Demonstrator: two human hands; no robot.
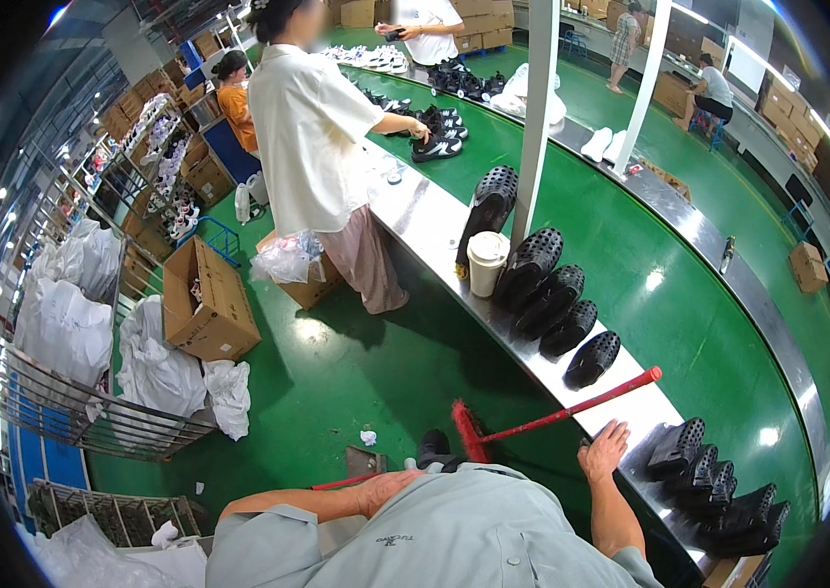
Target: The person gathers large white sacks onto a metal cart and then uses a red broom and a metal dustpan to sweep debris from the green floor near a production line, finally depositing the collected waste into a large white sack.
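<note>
My right hand (606, 451) lies flat on the edge of the metal bench (635, 416), fingers spread and holding nothing. Just beyond it a red broom (572, 404) leans across the bench edge, its handle end over the metal and its red bristles down on the floor. My left hand (393, 490) is at my waist against my grey-green shirt, its fingers hidden. A thin red stick (341, 482) runs up to that hand; whether I grip it cannot be seen. A dustpan-like metal piece (364, 461) is on the floor close by.
Black clogs (591, 358) stand along the bench, with a lidded paper cup (487, 263) among them. Ahead, a person in a white shirt (312, 137) handles a black shoe (437, 148). Left are a cardboard box (207, 299), white sacks (155, 358) and a metal-barred cart (72, 402). Crumpled paper (368, 438) lies on the floor.
</note>
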